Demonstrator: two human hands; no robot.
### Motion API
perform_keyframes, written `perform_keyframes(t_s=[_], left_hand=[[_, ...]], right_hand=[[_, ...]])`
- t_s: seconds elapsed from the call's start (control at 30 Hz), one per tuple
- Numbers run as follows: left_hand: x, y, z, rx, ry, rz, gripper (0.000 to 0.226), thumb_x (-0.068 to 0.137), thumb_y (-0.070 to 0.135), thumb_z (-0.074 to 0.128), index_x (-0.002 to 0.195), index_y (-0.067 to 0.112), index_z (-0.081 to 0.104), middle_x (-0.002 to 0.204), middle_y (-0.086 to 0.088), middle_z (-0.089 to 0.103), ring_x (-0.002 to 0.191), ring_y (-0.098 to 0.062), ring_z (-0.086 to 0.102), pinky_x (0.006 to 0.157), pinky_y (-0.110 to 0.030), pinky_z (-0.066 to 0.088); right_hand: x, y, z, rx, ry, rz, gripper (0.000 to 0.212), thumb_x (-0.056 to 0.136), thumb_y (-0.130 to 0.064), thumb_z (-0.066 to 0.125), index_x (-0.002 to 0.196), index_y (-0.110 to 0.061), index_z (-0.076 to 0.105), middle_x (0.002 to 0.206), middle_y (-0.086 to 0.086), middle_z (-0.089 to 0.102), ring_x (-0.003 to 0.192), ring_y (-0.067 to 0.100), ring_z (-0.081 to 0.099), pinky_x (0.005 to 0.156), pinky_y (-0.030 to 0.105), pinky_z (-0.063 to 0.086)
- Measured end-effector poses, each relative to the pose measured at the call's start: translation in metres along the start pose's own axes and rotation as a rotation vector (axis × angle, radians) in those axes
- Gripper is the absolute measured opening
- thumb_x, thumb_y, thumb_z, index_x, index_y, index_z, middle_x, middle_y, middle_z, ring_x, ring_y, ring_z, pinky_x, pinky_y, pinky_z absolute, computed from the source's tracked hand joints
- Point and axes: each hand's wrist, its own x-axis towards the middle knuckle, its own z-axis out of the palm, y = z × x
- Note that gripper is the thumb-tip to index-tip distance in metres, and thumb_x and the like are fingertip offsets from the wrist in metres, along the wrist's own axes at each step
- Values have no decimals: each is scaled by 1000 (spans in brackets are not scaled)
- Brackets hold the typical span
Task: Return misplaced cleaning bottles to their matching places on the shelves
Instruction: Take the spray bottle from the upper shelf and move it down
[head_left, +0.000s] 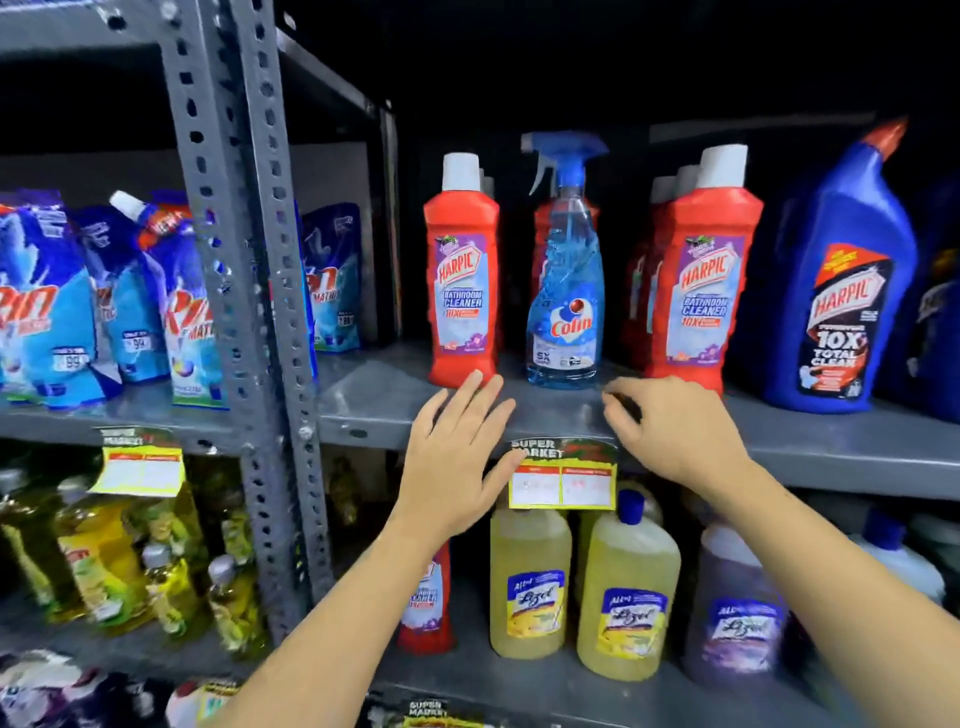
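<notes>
A blue Colin spray bottle (566, 280) stands upright on the grey shelf (374, 400), between a red Harpic bathroom cleaner bottle (461, 275) on its left and a group of red Harpic bottles (701, 280) on its right. My left hand (457, 457) hovers with fingers spread just below and in front of the left red bottle, holding nothing. My right hand (675, 431) is at the shelf's front edge, right of the spray bottle, fingers curled loosely and empty. On the shelf below, another red Harpic bottle (428, 597) stands partly hidden behind my left forearm, beside yellow Lizol bottles (530, 582).
A large blue Harpic toilet cleaner (836, 291) stands at the right. Blue Rin detergent pouches (67, 312) fill the left bay behind a perforated grey upright post (244, 291). A purple Lizol bottle (737, 608) and yellow-green bottles (104, 561) sit on the lower shelves. A price tag (563, 478) hangs from the shelf edge.
</notes>
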Motion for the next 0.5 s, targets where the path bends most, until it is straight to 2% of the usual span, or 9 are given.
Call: perform_keyframes(t_s=[0.07, 0.13, 0.17, 0.23, 0.33, 0.43, 0.5], left_hand=[[-9, -19, -6, -66, 41, 3, 51, 97, 47, 42, 134, 14, 53, 150, -6, 42, 144, -21, 27, 115, -43, 22], [-18, -27, -14, -83, 47, 46, 51, 98, 47, 41, 135, 14, 52, 151, -6, 41, 144, -22, 26, 115, -43, 21], [-15, -22, -9, -77, 46, 54, 51, 98, 47, 41, 135, 14, 52, 151, -6, 40, 145, -22, 25, 115, -43, 21], [-13, -18, -7, -84, 36, 65, 50, 98, 47, 42, 135, 15, 52, 152, -6, 40, 145, -22, 25, 115, -42, 20], [-12, -18, -1, -74, 35, 57, 50, 98, 47, 41, 135, 15, 51, 152, -6, 39, 145, -23, 24, 115, -42, 20], [-10, -12, 1, -93, 27, 61, 51, 99, 48, 38, 135, 15, 52, 152, -7, 39, 145, -23, 25, 114, -42, 20], [-10, -13, 1, -94, 33, 58, 50, 99, 48, 38, 134, 16, 52, 152, -6, 40, 145, -23, 25, 114, -42, 21]], right_hand=[[8, -23, -4, 114, 43, 47, 19, 86, -31, 59, 95, -19, 71, 87, 4, 75, 85, 33, 68, 72, 40, 53], [21, -46, -19, 235, 191, 184, 17, 83, -24, 62, 95, -16, 70, 81, 0, 72, 79, 27, 68, 74, 39, 54], [30, -45, -27, 274, 282, 202, 19, 82, -23, 62, 98, -15, 69, 80, -2, 70, 77, 26, 67, 73, 38, 54], [56, -47, -29, 281, 337, 231, 31, 83, -26, 61, 110, -12, 63, 90, 1, 68, 83, 29, 66, 73, 38, 52], [91, -50, -21, 224, 271, 329, 53, 82, -39, 65, 121, -7, 48, 117, 15, 58, 103, 39, 59, 77, 41, 43], [107, -48, -10, 358, 142, 449, 70, 77, -50, 73, 122, -6, 43, 124, 15, 56, 111, 37, 58, 79, 38, 42], [110, -45, -4, 436, 112, 501, 78, 73, -50, 78, 127, -8, 42, 127, 12, 59, 113, 33, 59, 83, 37, 45]])
